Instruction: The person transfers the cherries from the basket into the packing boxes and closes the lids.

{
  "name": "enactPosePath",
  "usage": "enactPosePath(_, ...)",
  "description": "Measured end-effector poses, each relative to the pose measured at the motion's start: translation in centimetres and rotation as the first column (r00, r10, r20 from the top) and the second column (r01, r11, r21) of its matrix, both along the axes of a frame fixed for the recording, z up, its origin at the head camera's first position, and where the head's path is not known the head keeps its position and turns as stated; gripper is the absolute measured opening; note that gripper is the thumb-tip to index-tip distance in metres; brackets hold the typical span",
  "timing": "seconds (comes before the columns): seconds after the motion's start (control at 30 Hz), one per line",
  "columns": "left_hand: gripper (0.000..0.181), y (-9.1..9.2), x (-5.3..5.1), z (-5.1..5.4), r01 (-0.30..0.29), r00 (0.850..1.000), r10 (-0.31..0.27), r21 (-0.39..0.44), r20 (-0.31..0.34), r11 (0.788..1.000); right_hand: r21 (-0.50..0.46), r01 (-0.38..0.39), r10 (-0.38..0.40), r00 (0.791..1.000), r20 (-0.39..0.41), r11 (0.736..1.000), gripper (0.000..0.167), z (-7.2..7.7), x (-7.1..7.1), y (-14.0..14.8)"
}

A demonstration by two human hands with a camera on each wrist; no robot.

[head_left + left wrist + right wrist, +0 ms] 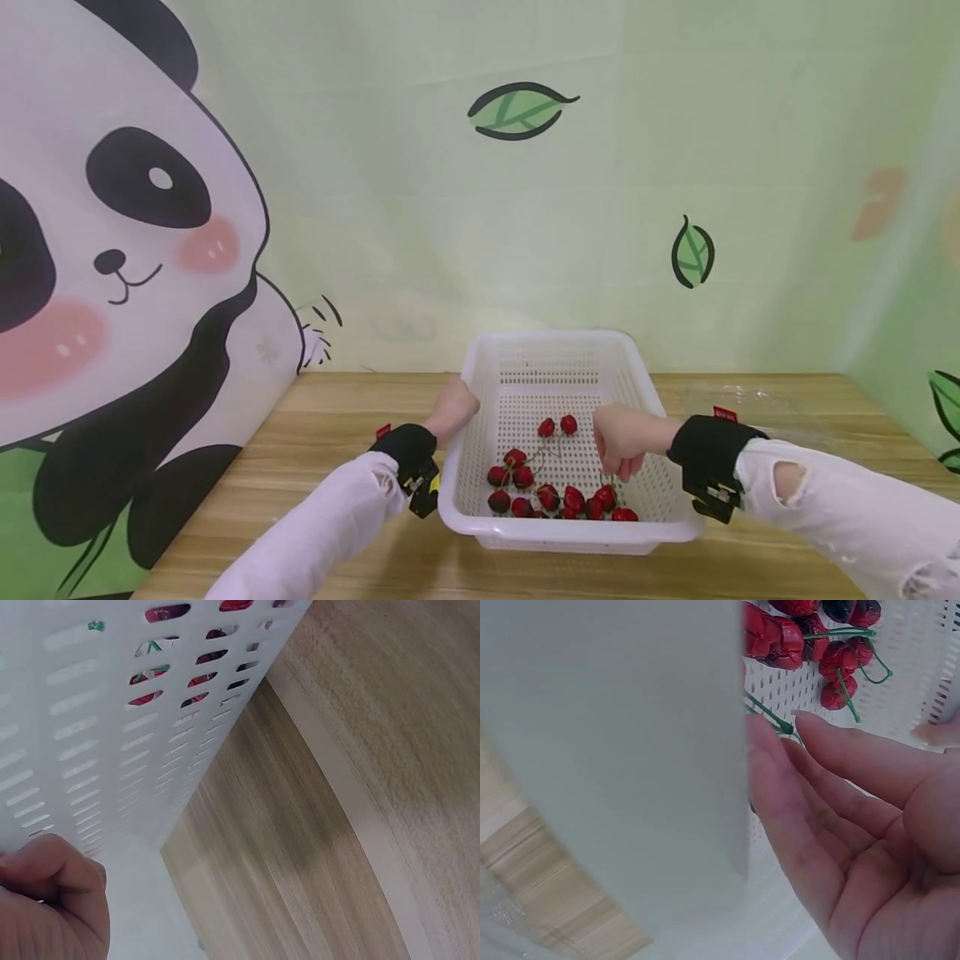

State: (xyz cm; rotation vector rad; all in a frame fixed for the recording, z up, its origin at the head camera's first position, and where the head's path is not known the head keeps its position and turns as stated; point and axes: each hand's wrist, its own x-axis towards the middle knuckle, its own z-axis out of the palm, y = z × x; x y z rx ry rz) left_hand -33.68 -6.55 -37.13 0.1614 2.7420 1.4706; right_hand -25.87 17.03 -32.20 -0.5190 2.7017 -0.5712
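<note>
A white perforated plastic basket (566, 537) holds several dark red cherries (573, 498) with green stems, most of them along its near side. My left hand (455, 408) grips the basket's left rim, its fingers curled, with the basket wall beside it in the left wrist view. Inside the basket on the right is my right hand (626, 435), reaching down above the cherries. Its thumb and fingertips (821, 739) come together round a green cherry stem (769, 712). The cherry on that stem is mostly hidden behind a pale blurred surface in the right wrist view.
The basket stands on a wood-grain table (352, 533). A clear plastic sheet or bag (757, 408) lies to its right. Behind the table hangs a green backdrop (570, 250) with a panda and leaves. Two cherries (557, 426) lie farther back in the basket.
</note>
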Motion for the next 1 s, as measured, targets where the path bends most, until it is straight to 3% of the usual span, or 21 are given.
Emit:
enactPosePath(0.5, 0.033, -0.2, 0.09, 0.03, -0.013, 1.0, 0.013, -0.001, 0.005, 1.0, 0.013, -0.006, 0.006, 1.0, 0.021, 1.0, 0.012, -0.52, -0.32, -0.48)
enactPosePath(1.0, 0.032, 0.0, 0.02, -0.06, -0.016, 1.0, 0.016, 0.001, -0.003, 1.0, -0.01, 0.003, -0.003, 1.0, 0.007, 1.0, 0.016, -0.06, -0.33, -0.17)
